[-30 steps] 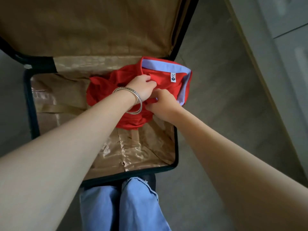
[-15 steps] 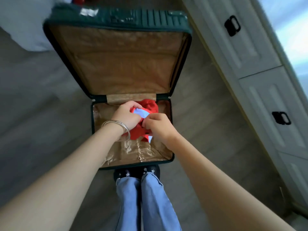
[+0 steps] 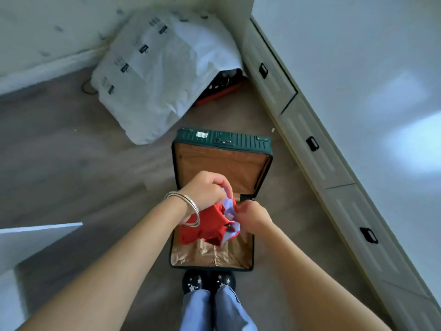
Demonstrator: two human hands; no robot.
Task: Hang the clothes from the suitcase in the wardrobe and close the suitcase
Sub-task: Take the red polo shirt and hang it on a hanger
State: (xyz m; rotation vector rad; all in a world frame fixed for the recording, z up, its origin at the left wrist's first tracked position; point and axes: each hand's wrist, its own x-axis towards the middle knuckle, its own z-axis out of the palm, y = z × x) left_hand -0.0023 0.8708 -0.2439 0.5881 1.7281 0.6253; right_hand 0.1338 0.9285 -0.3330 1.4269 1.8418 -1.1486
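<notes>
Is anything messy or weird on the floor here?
Nothing is spilled or broken. One odd thing: a big crumpled white bag slumps in the corner over a red and black object, hiding most of it. The red garment, bunched in both hands, is simply being lifted from the open suitcase.

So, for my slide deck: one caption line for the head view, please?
Both hands, left hand and right hand, grip a red garment above an open green suitcase.

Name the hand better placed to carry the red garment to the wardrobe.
Left hand: it grips the red garment from above, bunched. The right hand only pinches its edge.
</notes>
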